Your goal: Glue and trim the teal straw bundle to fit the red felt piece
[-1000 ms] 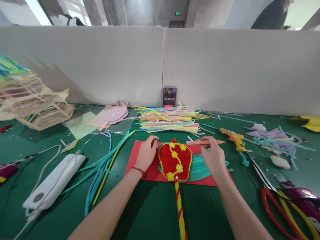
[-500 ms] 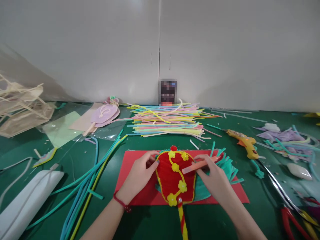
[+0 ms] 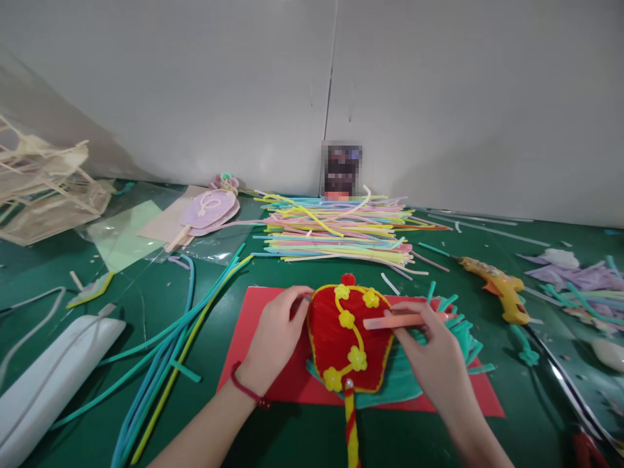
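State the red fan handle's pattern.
Handle: yellow with red spiral stripes, best seen in the head view.

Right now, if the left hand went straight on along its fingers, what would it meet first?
Probably the red fuzzy fan with yellow edging, close ahead of the left hand; contact unclear.

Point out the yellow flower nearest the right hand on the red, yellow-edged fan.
The upper-right yellow flower, near the top of the red fan; the other four sit farther from the right hand.
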`<state>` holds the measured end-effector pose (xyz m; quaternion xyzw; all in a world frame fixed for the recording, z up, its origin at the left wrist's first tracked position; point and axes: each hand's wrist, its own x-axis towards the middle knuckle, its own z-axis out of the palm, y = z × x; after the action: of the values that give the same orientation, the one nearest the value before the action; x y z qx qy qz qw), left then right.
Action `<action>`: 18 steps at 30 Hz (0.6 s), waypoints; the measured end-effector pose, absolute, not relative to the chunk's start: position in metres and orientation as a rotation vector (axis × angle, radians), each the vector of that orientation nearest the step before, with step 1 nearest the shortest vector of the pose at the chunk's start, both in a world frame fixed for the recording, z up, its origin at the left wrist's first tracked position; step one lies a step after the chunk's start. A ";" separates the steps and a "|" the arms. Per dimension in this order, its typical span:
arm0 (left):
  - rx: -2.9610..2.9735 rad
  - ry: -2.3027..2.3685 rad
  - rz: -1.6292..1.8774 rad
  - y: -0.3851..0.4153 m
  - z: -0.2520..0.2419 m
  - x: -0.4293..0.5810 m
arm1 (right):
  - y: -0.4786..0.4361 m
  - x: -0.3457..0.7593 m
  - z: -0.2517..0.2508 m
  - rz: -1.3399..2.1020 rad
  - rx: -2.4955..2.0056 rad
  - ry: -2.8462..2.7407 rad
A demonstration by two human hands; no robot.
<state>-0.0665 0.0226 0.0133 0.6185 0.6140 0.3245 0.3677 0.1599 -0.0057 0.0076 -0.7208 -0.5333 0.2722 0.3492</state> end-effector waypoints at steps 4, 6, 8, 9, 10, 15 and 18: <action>1.738 1.631 0.861 0.020 0.005 -0.070 | -0.006 0.155 0.003 0.675 -1.931 -1.406; 1.769 1.628 0.853 0.020 0.003 -0.071 | -0.006 0.155 0.002 0.655 -1.960 -1.427; 1.795 1.615 0.830 0.020 0.001 -0.071 | -0.005 0.155 0.000 0.641 -1.993 -1.446; 1.801 1.611 0.818 0.021 0.001 -0.072 | -0.005 0.155 -0.001 0.643 -2.008 -1.448; 1.804 1.612 0.809 0.021 0.000 -0.072 | -0.005 0.155 -0.002 0.654 -2.019 -1.445; 1.836 1.619 0.801 0.020 0.000 -0.073 | -0.007 0.154 -0.005 0.648 -2.036 -1.405; 1.867 1.605 0.814 0.020 0.001 -0.073 | -0.008 0.152 -0.005 0.632 -2.017 -1.408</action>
<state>-0.0733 0.0200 0.0006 0.6930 0.5960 0.3020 0.2708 0.1525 -0.0078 -0.0049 -0.7584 -0.5296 0.2377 0.2965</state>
